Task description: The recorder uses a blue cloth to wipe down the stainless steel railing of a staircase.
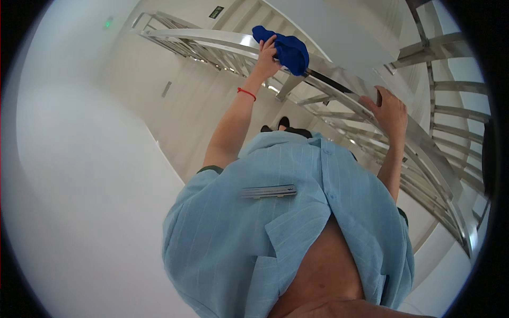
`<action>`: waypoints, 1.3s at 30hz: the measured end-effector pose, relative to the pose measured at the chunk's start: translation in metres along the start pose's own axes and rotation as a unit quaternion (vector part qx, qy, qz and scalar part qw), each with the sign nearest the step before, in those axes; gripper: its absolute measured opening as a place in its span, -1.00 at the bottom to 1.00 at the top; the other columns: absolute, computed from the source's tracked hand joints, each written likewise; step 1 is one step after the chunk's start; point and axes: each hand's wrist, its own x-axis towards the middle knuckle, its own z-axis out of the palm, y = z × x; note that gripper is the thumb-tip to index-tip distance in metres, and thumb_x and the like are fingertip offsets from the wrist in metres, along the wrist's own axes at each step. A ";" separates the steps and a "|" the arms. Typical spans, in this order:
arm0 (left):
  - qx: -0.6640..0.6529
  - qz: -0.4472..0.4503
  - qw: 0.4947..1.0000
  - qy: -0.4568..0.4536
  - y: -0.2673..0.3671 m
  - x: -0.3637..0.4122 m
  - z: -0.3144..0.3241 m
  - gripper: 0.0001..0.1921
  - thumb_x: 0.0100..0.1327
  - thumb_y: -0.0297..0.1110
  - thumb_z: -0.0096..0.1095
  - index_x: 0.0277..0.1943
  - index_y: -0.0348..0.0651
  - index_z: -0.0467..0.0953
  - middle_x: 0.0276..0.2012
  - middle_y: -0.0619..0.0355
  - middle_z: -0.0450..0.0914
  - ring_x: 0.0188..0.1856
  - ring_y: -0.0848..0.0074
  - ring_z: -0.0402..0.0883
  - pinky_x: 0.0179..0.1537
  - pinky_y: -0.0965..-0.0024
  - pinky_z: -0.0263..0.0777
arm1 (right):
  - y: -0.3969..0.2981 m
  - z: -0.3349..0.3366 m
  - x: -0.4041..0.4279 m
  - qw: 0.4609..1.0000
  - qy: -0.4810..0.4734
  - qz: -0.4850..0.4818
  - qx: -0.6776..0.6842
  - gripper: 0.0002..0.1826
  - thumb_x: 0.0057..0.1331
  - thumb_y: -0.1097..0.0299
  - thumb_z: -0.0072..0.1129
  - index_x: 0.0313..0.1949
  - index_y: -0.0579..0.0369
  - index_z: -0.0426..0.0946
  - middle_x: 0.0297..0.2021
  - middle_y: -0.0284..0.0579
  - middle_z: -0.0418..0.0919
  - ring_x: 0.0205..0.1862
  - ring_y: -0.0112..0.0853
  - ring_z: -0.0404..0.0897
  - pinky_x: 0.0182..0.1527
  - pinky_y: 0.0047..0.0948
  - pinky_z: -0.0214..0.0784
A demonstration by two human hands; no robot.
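Observation:
My left hand [268, 59], with a red cord around its wrist, holds a blue cloth [292, 51] on the polished metal handrail [214, 36] of a staircase. The cloth drapes over the rail, and my fingers lie spread along its near side. Farther right, my right hand [387, 109] is at the same handrail, thumb and index finger apart, with no loose object in it. Its other fingertips are partly hidden. Between my hands, a dark reflective stretch of rail [330, 81] shows.
Metal balusters [342, 116] run below the rail. Beyond it are stairs [274, 24] and a white sloping panel [338, 31]. More railing [457, 85] stands at the right. A white wall [91, 179] fills the left. My dark shoes [283, 122] are on the pale floor [195, 103].

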 end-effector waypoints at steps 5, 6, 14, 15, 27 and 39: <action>-0.005 -0.010 1.000 -0.009 -0.005 0.011 -0.012 -0.66 0.03 -0.25 0.41 -0.07 0.04 0.66 0.15 0.26 0.54 0.43 0.30 0.17 0.44 -0.08 -0.34 | 0.004 -0.009 0.008 1.000 -0.007 -0.004 -0.002 -0.40 0.17 -0.21 0.23 -0.12 0.13 0.57 -0.35 -0.04 0.61 -0.28 -0.08 0.61 -0.17 -0.14 0.41; -0.015 -0.014 1.000 -0.002 -0.005 0.010 -0.016 -0.65 0.03 -0.26 0.41 -0.06 0.07 0.66 0.15 0.25 0.55 0.43 0.29 0.17 0.44 -0.08 -0.35 | 0.001 -0.012 0.008 1.000 -0.025 -0.002 0.004 -0.41 0.16 -0.19 0.23 -0.12 0.13 0.57 -0.33 -0.05 0.62 -0.26 -0.09 0.61 -0.15 -0.13 0.41; -0.036 0.021 0.999 0.020 -0.028 0.001 -0.016 -0.58 -0.06 -0.21 0.47 -0.06 -0.02 0.64 0.15 0.13 0.54 0.42 0.24 0.18 0.42 -0.11 -0.32 | -0.001 0.003 0.002 0.997 0.077 0.002 0.016 -0.46 0.18 -0.15 0.23 -0.17 0.12 0.57 -0.38 -0.08 0.61 -0.28 -0.11 0.59 -0.16 -0.16 0.38; -0.039 0.034 0.998 0.027 -0.027 0.002 -0.014 -0.60 -0.05 -0.22 0.46 -0.08 -0.05 0.65 0.16 0.11 0.54 0.41 0.23 0.20 0.41 -0.11 -0.30 | -0.001 0.002 0.001 0.997 0.073 0.027 0.028 -0.49 0.20 -0.13 0.22 -0.19 0.11 0.58 -0.42 -0.08 0.61 -0.31 -0.11 0.60 -0.19 -0.17 0.38; -0.042 0.144 0.989 0.001 -0.035 0.006 -0.023 -0.60 -0.06 -0.40 0.39 -0.06 0.02 0.64 0.17 0.14 0.52 0.39 0.17 0.23 0.43 0.00 -0.24 | 0.003 0.024 0.016 0.941 0.239 0.241 -0.008 -0.48 0.35 -0.09 0.07 -0.38 0.20 0.56 -0.55 0.00 0.57 -0.48 -0.12 0.57 -0.33 -0.24 0.38; -0.009 0.192 0.981 -0.017 -0.059 0.007 -0.028 -0.60 -0.05 -0.36 0.40 -0.06 -0.08 0.63 0.14 0.11 0.52 0.37 0.11 0.24 0.37 -0.12 -0.15 | -0.007 0.022 0.012 0.937 0.271 0.218 0.029 -0.50 0.33 -0.05 0.12 -0.49 0.18 0.61 -0.67 -0.06 0.57 -0.50 -0.14 0.61 -0.33 -0.25 0.45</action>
